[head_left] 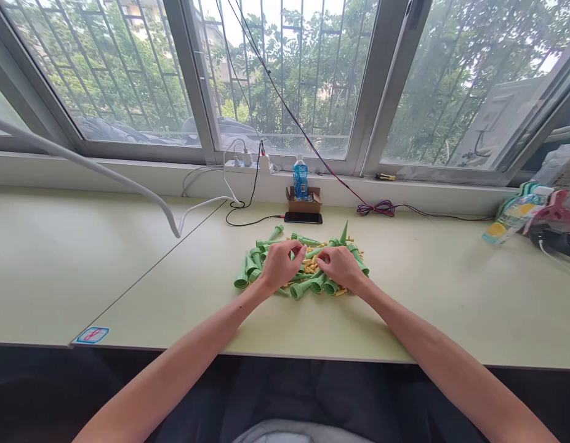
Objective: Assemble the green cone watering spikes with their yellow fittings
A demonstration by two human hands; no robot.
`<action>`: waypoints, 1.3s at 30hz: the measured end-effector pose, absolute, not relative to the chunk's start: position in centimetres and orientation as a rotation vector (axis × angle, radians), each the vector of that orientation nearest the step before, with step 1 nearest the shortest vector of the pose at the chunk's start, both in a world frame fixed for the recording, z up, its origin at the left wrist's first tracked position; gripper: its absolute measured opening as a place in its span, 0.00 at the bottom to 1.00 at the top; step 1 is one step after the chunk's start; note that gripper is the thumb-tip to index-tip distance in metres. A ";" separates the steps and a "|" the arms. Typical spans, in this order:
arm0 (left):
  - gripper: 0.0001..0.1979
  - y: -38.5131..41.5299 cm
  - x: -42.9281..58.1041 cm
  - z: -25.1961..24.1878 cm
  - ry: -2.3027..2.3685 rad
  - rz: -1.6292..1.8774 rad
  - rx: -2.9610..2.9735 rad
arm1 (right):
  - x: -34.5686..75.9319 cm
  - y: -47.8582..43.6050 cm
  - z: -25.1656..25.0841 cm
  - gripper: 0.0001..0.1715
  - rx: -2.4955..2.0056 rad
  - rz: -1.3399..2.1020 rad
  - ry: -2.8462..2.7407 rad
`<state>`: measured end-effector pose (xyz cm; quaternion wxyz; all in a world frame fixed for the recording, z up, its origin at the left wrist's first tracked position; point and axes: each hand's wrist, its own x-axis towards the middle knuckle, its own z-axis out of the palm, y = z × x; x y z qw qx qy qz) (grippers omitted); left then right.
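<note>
A pile of several green cone-shaped plastic spikes [252, 261] mixed with small yellow pieces [309, 266] lies on the pale green table [405, 295]. My left hand [281, 264] rests on the left half of the pile, fingers curled and pinched near a green spike. My right hand [340, 266] sits on the right half, fingers curled inward toward the yellow pieces. The fingertips of both hands nearly meet at the pile's middle. What each pinch holds is too small to make out.
Behind the pile lie a black phone [303, 217] and a small cardboard box [304, 201] with a blue bottle [300, 177]. A power strip [248, 162] and cables lie on the windowsill. A white cable [104, 172] crosses at left. Bags and packets [529, 215] sit far right.
</note>
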<state>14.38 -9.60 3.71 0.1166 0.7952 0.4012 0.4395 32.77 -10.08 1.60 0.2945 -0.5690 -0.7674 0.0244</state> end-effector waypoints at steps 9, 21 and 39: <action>0.16 -9.5 14.3 3.9 1.243 1.229 2.209 | 32.3 -10.6 2.0 0.11 -1.152 0.126 -1.971; 0.21 -9.3 14.4 3.5 1.147 1.184 2.220 | 31.9 -10.8 1.5 0.10 -0.930 0.060 -1.980; 0.19 -9.3 14.4 3.8 1.093 1.197 2.038 | 31.9 -11.1 2.0 0.09 -0.989 0.065 -2.011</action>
